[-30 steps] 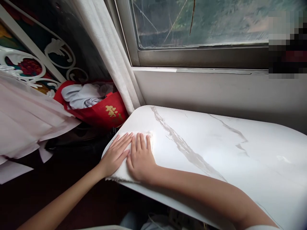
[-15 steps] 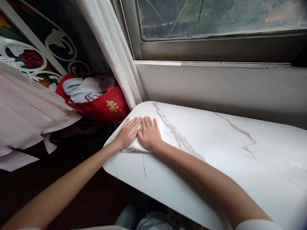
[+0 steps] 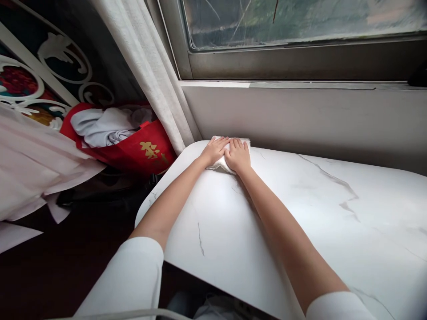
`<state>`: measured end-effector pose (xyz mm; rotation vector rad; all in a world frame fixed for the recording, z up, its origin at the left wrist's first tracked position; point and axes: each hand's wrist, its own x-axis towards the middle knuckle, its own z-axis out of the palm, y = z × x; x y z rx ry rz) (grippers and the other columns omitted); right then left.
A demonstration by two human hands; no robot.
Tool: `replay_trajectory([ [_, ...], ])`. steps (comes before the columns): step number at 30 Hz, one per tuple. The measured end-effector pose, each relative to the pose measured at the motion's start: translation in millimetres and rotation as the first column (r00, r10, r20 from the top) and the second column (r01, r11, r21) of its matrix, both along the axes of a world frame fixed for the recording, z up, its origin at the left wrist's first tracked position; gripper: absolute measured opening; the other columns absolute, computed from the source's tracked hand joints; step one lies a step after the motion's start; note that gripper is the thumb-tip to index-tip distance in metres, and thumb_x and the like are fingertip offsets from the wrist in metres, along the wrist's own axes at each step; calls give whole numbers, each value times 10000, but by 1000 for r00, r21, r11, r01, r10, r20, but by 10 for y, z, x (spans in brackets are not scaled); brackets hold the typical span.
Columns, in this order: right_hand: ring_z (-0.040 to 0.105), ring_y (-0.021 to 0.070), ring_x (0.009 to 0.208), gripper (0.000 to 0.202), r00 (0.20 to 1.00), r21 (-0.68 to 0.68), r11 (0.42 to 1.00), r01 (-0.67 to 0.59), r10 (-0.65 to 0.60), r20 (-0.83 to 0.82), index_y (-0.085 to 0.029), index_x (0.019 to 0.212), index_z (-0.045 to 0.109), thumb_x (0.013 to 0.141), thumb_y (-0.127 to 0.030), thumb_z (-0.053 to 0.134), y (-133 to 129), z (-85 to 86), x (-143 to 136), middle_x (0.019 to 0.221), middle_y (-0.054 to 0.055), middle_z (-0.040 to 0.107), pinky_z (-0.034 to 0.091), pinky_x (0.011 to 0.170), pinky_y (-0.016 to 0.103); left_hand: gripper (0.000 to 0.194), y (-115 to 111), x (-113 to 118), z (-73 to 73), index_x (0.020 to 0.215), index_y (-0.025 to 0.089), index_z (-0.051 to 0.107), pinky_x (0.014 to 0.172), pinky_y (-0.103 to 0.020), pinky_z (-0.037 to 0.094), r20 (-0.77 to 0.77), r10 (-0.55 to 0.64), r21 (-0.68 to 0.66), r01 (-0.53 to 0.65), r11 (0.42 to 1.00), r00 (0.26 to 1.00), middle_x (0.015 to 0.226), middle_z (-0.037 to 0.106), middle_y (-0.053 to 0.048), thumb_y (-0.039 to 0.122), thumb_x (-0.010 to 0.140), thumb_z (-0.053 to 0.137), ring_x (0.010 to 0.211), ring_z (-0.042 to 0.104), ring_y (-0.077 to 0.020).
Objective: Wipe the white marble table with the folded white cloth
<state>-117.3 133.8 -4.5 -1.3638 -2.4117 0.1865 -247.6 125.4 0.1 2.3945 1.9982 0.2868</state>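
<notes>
A white cloth point(image 3: 222, 165) lies flat on the white marble-patterned table point(image 3: 300, 200), at its far edge by the wall. My left hand point(image 3: 216, 150) rests on the cloth's left part with its fingers stretched out. Beside it, my right hand point(image 3: 239, 154) lies flat on the cloth's right part, fingers pointing toward the wall. The two hands touch or nearly touch at the thumbs. Much of the cloth is hidden under them; its near edge and far corners show.
A window point(image 3: 283, 26) and grey wall point(image 3: 300, 115) border the table's far side. To the left are a curtain point(image 3: 140, 58), a red bag point(image 3: 133, 151) stuffed with pale fabric, and a hanging light-pink cloth point(image 3: 40, 160). The table's left corner is rounded.
Both hands and the cloth have slid away from me and rightward, from the table's left end to its far edge. My arms reach further forward.
</notes>
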Motion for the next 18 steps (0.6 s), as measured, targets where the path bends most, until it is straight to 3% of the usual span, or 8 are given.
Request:
replay_trajectory([
  [5,196,229,1394,585,1000,-20,1000,15,-14,13,2,1426,287,917,-281,237,-164,19,68,1500,149,289,79,1134,416,498,-158,56,1,1415,172,341,1146,-373,97,-17,-17,8,17,1000,1000,1500,303,-24,188,922,272,1387,226,-143],
  [9,207,242,1391,584,1000,7,1000,-24,24,18,5,1422,298,917,-282,243,-431,30,221,1494,157,299,86,1133,419,491,-455,178,-32,1409,139,351,1147,-381,106,-31,-16,55,17,998,999,1487,330,-51,202,930,268,1386,235,-159],
  [13,206,252,1393,581,994,20,994,-107,106,34,2,1427,292,925,-286,239,-841,41,395,1494,160,294,95,1136,429,491,-961,328,-55,1406,110,355,1147,-414,128,-17,2,98,0,995,1000,1476,346,-76,208,935,261,1382,251,-185],
  [18,152,276,1405,590,965,-1,968,-252,252,70,11,1439,250,937,-299,233,-1453,75,661,1510,176,233,103,1144,467,489,-1758,567,-22,1402,92,360,1144,-459,155,-6,21,151,-20,988,1000,1465,361,-97,200,939,246,1380,258,-205],
])
